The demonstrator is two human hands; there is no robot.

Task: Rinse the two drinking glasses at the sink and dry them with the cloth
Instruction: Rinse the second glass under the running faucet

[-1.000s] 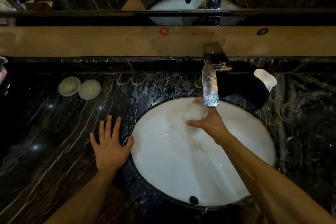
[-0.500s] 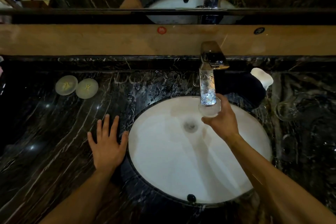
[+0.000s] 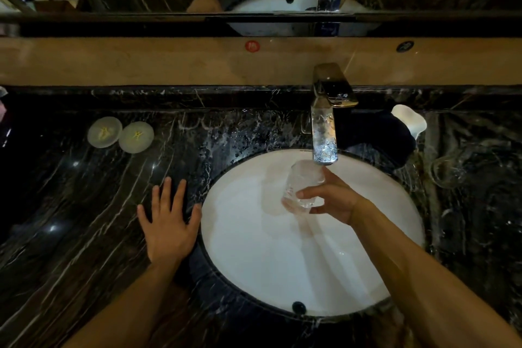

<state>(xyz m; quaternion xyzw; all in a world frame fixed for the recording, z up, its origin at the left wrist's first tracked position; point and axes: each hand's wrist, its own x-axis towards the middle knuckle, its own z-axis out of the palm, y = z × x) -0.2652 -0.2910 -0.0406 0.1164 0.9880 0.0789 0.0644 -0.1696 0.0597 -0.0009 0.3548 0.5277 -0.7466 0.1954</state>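
Right hand (image 3: 333,200) now lower and nearer than half a second ago, off the faucet (image 3: 324,133) mouth and out over the white basin (image 3: 254,263). Drinking glass (image 3: 303,188) no longer upright under the spout: tilted, rim up toward the spout end, base toward the basin, pinched between thumb and fingers. Drain, visible half a second ago, now hidden behind the glass.

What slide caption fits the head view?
Right hand holds a glass under the tap; left hand rests on the counter.
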